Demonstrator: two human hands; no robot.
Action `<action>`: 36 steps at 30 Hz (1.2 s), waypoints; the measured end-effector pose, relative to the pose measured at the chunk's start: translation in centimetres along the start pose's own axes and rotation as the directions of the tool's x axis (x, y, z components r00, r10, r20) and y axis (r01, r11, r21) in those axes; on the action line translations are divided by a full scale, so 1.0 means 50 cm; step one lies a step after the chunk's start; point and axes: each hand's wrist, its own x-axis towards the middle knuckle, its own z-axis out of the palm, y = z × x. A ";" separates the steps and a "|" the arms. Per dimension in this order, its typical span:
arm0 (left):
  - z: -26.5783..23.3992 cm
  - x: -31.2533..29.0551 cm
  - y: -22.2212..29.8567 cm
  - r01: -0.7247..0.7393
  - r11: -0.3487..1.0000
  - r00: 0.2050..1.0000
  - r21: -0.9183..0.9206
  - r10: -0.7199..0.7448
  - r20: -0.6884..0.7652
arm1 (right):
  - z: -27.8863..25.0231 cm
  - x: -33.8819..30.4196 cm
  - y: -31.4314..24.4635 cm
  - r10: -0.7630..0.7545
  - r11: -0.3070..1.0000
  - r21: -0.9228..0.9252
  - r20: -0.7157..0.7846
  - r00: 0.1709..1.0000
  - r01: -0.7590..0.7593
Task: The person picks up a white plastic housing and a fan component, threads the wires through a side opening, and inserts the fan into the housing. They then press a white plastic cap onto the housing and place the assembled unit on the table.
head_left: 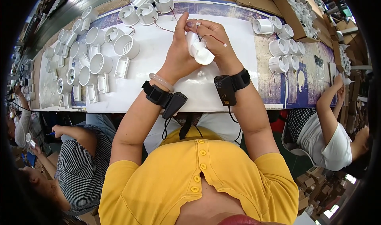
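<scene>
Over the white table board (158,94), a white plastic fan part (201,54) with a curved blade is between my two hands. My left hand (178,52) wraps its left side, thumb pointing up. My right hand (217,40) closes over the other side with fingers bent. Thin dark and red wires (212,36) with small white connectors come out from the part near the right fingers. The fingers and palms hide much of the part. Nearest to my left hand on the board are white round fan housings (147,13) with wires.
Many white cylinders (101,63) and small rectangular boxes (122,67) stand at left. More fan housings (279,47) are grouped at right, near a cardboard box (291,16) of white parts. Co-workers (81,165) sit on the left, and another person (325,137) on the right.
</scene>
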 end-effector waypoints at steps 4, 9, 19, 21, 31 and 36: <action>-0.001 0.003 -0.001 -0.028 1.000 1.000 0.002 0.028 0.003 | -0.005 0.002 0.003 -0.052 0.999 -0.011 0.010 0.999 0.052; -0.007 0.006 -0.007 0.094 0.974 0.991 -0.206 -0.073 0.109 | -0.014 0.012 0.010 -0.029 1.000 -0.002 0.029 0.999 0.029; -0.010 0.009 -0.017 0.022 0.983 0.990 -0.182 0.003 0.138 | -0.022 0.010 0.006 -0.065 0.997 -0.027 0.087 0.994 0.068; -0.011 0.010 -0.015 0.065 0.972 0.989 -0.226 -0.033 0.145 | -0.022 0.011 0.006 -0.090 0.995 -0.037 0.102 0.991 0.094; -0.015 0.012 -0.010 0.083 0.959 0.986 -0.271 -0.040 0.161 | -0.026 0.012 0.006 -0.138 0.986 -0.072 0.147 0.980 0.150; -0.014 0.012 -0.011 0.065 0.966 0.988 -0.251 -0.027 0.150 | -0.026 0.013 0.005 -0.134 0.986 -0.083 0.153 0.979 0.148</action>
